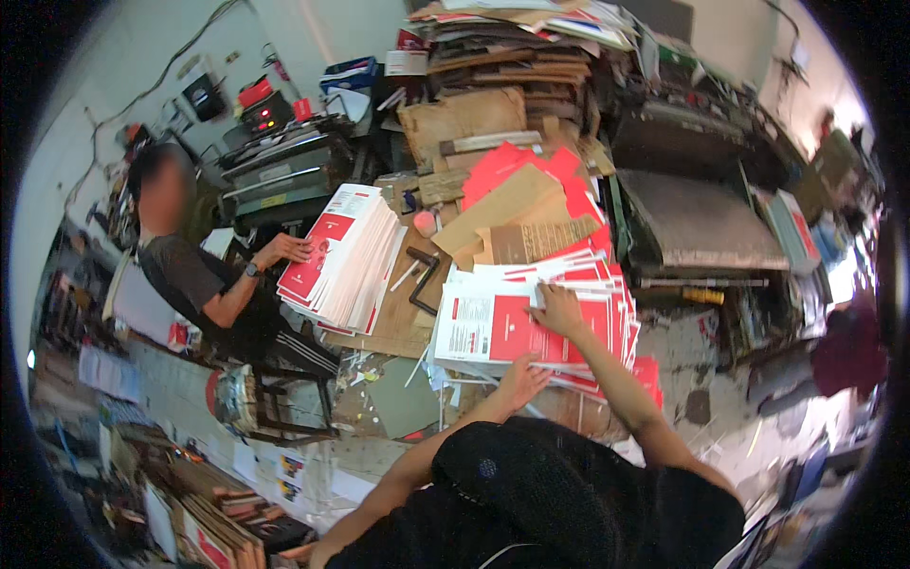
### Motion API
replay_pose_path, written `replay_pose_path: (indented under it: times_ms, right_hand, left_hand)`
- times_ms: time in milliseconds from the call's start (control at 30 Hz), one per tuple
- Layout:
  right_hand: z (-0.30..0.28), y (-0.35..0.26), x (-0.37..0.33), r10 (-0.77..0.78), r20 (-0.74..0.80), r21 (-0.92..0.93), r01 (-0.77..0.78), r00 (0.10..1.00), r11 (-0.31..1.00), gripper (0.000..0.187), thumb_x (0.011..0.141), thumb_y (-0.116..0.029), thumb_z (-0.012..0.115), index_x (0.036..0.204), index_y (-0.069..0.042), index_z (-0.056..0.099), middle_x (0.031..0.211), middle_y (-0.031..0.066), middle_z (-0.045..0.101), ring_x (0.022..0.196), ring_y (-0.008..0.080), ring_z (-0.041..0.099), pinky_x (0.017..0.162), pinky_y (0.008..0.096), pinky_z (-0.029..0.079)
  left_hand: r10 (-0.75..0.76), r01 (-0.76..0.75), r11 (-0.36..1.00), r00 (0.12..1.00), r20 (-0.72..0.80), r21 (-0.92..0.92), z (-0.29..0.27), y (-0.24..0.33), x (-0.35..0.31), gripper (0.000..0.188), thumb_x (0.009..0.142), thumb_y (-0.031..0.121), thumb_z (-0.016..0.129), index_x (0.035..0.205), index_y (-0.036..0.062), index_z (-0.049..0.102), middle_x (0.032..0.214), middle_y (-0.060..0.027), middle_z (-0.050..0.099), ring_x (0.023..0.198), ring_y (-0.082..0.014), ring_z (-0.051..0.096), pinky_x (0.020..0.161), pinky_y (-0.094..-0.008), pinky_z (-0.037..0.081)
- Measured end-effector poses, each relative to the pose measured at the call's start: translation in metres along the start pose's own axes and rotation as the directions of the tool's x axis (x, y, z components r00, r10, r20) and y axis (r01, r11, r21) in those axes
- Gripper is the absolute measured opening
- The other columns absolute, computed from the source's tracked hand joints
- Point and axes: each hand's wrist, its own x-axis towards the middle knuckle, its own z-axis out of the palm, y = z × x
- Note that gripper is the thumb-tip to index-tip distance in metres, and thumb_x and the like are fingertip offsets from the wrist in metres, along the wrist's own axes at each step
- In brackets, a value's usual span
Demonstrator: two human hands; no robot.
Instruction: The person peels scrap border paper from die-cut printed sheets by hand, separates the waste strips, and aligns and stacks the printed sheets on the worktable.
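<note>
A stack of red and white printed sheets [471, 327] lies before me on the table, its lower layers fanned out unevenly to the right and back. My right hand [559, 311] rests on the top sheet, fingers apart and pressing on the paper near its middle. At the stack's front edge is my left hand [523, 382], its fingers stretched out along the sheet's edge with nothing gripped. To the left stands a taller pile of similar sheets [355, 251]; a seated co-worker's hand [282, 249] touches its top.
Brown cardboard pieces [498, 213] and red sheets [569, 180] lie behind my stack. A black angled bar [422, 284] sits between the two piles. Dark machines [701, 218] flank the table, and a stool [275, 398] stands at front left. Paper scraps litter the floor.
</note>
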Motion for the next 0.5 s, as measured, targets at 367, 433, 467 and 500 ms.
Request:
replay_pose_path:
  times_ms: [367,433,467,500]
  right_hand:
    - [-0.027,-0.010,-0.001,0.117,-0.004,0.055,-0.117,0.993,0.992,0.075,0.069,-0.065,0.067,0.093,0.006,0.060,0.089,0.0213,0.060,0.082,0.0342,0.062,0.070,0.0467,0.047]
    - [-0.020,-0.007,0.002,0.139,0.053,0.071,-0.143,0.989,0.987,0.077,0.068,-0.067,0.066,0.090,0.007,0.061,0.095,0.0231,0.059,0.087,0.0351,0.061,0.073,0.0462,0.048]
    - [-0.019,-0.008,0.002,0.190,0.111,0.096,-0.201,0.975,0.975,0.079,0.068,-0.068,0.066,0.087,0.008,0.061,0.101,0.0248,0.059,0.093,0.0360,0.060,0.076,0.0458,0.049]
    - [-0.017,-0.010,0.001,0.182,0.040,0.079,-0.185,0.983,0.980,0.081,0.066,-0.071,0.066,0.083,0.008,0.062,0.094,0.0247,0.061,0.088,0.0362,0.062,0.074,0.0431,0.051]
  left_hand:
    - [-0.090,0.093,0.988,0.995,-0.035,0.126,0.006,-0.014,-0.013,0.044,0.078,0.037,0.064,0.114,0.0154,0.051,0.125,-0.0102,0.049,0.114,-0.0241,0.044,0.102,-0.0371,0.032]
    - [-0.099,0.106,0.989,0.993,-0.068,0.104,0.006,-0.017,-0.009,0.051,0.074,0.038,0.066,0.117,0.0153,0.049,0.125,-0.0081,0.050,0.117,-0.0225,0.044,0.102,-0.0374,0.031]
    - [-0.092,0.098,0.991,0.994,-0.063,0.089,0.010,-0.016,-0.013,0.051,0.074,0.038,0.066,0.117,0.0153,0.049,0.125,-0.0081,0.050,0.117,-0.0225,0.044,0.102,-0.0374,0.031]
    - [-0.085,0.110,0.981,0.984,-0.155,0.161,0.014,-0.015,-0.017,0.054,0.073,0.038,0.067,0.118,0.0154,0.049,0.124,-0.0066,0.050,0.118,-0.0218,0.044,0.102,-0.0379,0.031]
